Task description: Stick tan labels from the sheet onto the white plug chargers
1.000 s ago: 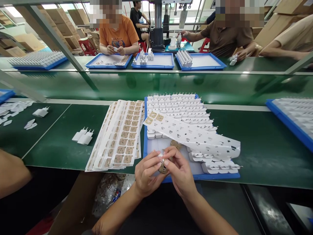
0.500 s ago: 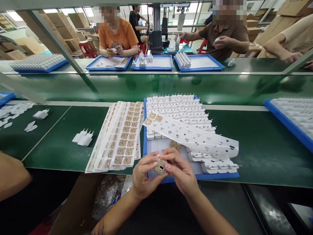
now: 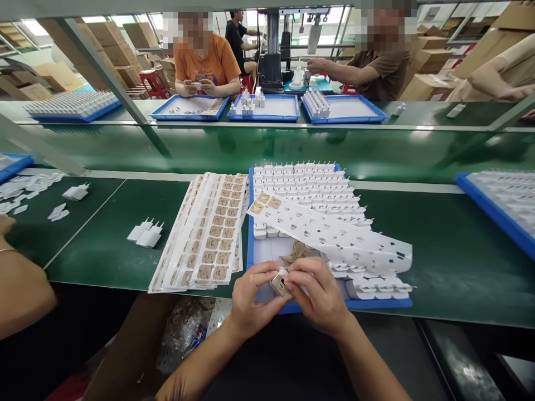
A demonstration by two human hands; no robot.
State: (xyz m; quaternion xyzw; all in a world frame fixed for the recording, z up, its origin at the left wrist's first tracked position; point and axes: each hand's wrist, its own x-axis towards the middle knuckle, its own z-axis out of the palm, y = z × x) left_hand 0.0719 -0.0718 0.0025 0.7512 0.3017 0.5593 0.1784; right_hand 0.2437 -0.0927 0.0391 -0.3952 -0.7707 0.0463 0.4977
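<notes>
Head view: small white charger plug with a tan sticker on its port face (image 3: 280,282) pinched between left hand (image 3: 251,298) and right hand (image 3: 320,298), both closed narrowly on it with fingertips meeting from either side, held just above the near rim of the blue plastic tray (image 3: 249,245) at the front edge of the green surface (image 3: 438,250). Sticker face tilted up toward the camera, short body pointing away and down, left thumb and right forefinger equally near, neither hand clearly nearer. Just beyond, touching nothing held: loose peeled tan stickers (image 3: 297,252) on the tray floor, white backing sheet (image 3: 334,234) draped across rows of white plugs (image 3: 309,184), stack of tan sticker sheets (image 3: 204,239) to the left.
</notes>
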